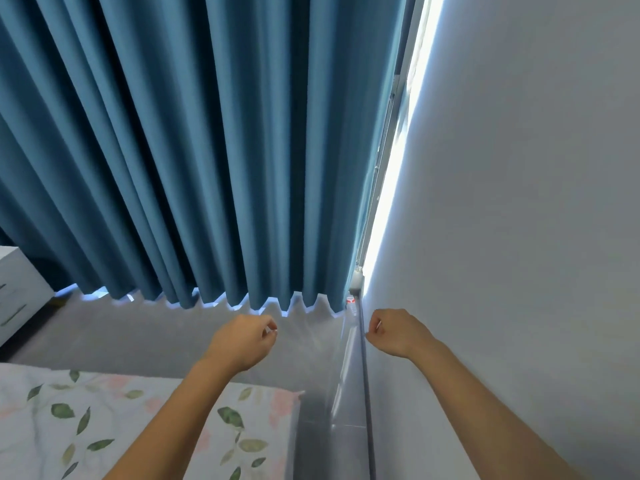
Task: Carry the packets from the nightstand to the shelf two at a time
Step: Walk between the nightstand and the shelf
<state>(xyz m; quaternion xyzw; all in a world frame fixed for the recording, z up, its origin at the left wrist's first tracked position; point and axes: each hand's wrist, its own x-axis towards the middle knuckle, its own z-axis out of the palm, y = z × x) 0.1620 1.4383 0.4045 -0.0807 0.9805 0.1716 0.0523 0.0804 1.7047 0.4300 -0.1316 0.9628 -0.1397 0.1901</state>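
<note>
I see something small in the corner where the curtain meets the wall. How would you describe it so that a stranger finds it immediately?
Follow the blue curtain to its right edge, where it meets the grey wall. Down at floor level in that corner, below a pale fitting, sits a small red-and-white object. It is the only red thing there.

A strip of bare floor [156,337] lies open between the bed [104,427] and the curtain [207,150]. The wall [519,237] closes off the right side.
</note>
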